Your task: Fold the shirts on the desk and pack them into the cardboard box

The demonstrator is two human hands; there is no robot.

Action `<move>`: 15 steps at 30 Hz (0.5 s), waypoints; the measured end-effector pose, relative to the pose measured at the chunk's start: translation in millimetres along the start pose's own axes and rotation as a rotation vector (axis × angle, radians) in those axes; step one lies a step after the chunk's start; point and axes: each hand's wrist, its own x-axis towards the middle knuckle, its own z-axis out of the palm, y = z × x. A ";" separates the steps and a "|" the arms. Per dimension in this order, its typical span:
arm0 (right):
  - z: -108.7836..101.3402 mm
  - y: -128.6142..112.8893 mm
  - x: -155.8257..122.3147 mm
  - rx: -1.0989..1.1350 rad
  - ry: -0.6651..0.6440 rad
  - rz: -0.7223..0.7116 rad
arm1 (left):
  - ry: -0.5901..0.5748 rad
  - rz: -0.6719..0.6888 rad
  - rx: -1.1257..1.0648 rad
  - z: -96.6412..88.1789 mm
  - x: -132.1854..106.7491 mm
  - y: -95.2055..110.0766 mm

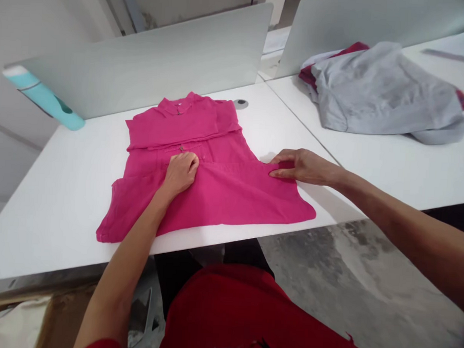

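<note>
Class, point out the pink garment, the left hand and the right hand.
pink garment point(231, 194): head view, lower front panel.
left hand point(181, 173): head view, back of hand.
right hand point(301, 167): head view, back of hand.

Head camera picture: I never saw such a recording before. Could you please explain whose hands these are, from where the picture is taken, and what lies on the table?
There is no machine here. A person wears one camera on the head, so you look down at that person's own two bare hands. A pink garment lies flat on the white table. The left hand presses on its middle with curled fingers. The right hand appears to pinch its right side edge. Further right, a grey garment lies crumpled over a dark red cloth. Grey divider panels stand behind.
</note>
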 end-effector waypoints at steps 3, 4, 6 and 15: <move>1.6 -4.9 -1.7 0.000 0.010 -0.027 | -0.005 0.000 0.003 -0.7 -0.6 0.8; 1.6 -6.4 -3.4 0.006 0.026 -0.026 | -0.008 -0.001 0.006 -1.1 -0.6 1.2; 1.3 -7.8 -6.8 0.027 0.090 0.003 | -0.016 -0.009 0.012 -1.8 0.1 2.0; 14.4 6.4 0.7 -0.264 0.206 0.110 | -0.074 -0.024 0.101 -1.3 0.2 10.1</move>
